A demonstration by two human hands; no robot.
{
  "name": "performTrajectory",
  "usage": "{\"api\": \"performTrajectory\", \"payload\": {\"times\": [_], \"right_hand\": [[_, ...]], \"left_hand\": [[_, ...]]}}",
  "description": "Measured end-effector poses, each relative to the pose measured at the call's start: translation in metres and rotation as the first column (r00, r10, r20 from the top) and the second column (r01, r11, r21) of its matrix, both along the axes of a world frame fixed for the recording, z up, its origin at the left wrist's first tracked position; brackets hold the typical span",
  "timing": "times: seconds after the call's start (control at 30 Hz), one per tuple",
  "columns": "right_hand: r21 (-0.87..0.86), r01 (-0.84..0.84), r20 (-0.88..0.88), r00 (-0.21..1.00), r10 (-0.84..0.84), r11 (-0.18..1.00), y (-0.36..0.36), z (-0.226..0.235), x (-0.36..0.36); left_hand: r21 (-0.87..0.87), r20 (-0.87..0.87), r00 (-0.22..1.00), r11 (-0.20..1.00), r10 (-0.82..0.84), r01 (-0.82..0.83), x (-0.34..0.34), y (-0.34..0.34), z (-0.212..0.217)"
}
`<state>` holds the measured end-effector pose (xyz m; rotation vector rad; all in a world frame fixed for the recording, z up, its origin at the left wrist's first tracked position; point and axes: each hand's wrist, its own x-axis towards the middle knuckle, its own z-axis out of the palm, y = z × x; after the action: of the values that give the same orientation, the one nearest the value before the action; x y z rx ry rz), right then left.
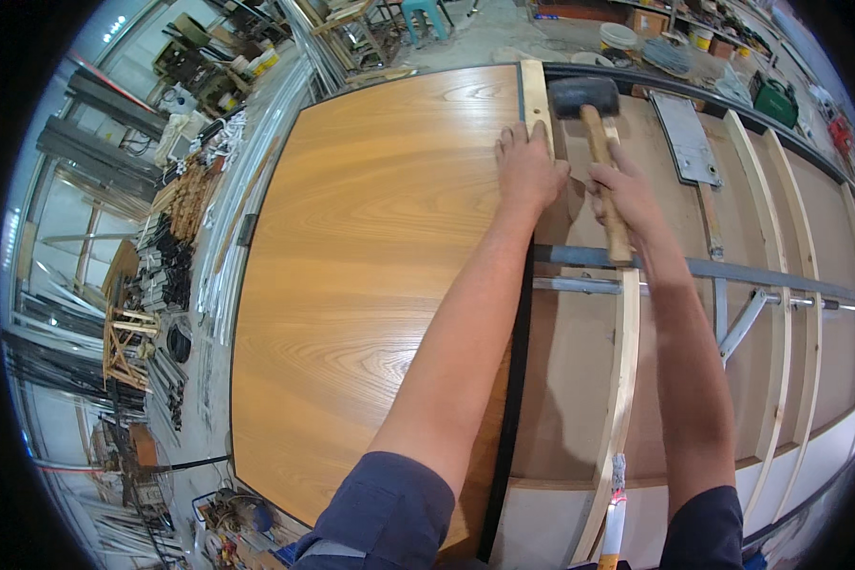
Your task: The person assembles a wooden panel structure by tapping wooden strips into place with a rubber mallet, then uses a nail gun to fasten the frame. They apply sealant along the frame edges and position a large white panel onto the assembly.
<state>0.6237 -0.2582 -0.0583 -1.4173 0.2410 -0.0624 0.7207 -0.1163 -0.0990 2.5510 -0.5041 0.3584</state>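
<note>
My right hand (627, 195) grips the wooden handle of a mallet (586, 97), its dark head up near the frame's far edge. The handle runs down below my fist. Beside it, my left hand (530, 173) holds a pale wooden strip (534, 90) along the right edge of a wood-grain panel (370, 237). Its thumb lies on the strip's right side and its other fingers reach over the strip and panel. The mallet head is just right of the strip. Part of the strip is hidden under my left hand.
Right of the panel lies an open frame with pale slats (620, 361), a grey metal bar (674, 264) and a metal plate (684, 138). A brush-like tool (614, 518) is at the near edge. Stacked metal profiles (166, 256) lie left; a teal stool (426, 14) stands beyond.
</note>
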Motion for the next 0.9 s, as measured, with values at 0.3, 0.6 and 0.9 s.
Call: {"api": "performTrajectory", "payload": {"times": [0.3,0.6,0.9], "right_hand": [[-0.029,0.163,0.038,0.986,-0.161,0.986,-0.004,0.026,-0.135],[-0.123,0.295,-0.096,0.947,-0.307,0.948,0.006,0.051,-0.305],[0.066,0.208,-0.212,0.959,-0.19,0.976,0.055,0.019,-0.424]], "left_hand": [[-0.063,-0.049,0.999,0.998,-0.01,0.007,-0.025,0.008,-0.002],[-0.172,-0.101,0.992,0.984,-0.072,0.054,-0.136,0.045,0.006],[-0.307,-0.172,0.978,0.95,-0.118,0.061,-0.288,0.105,0.015]]}}
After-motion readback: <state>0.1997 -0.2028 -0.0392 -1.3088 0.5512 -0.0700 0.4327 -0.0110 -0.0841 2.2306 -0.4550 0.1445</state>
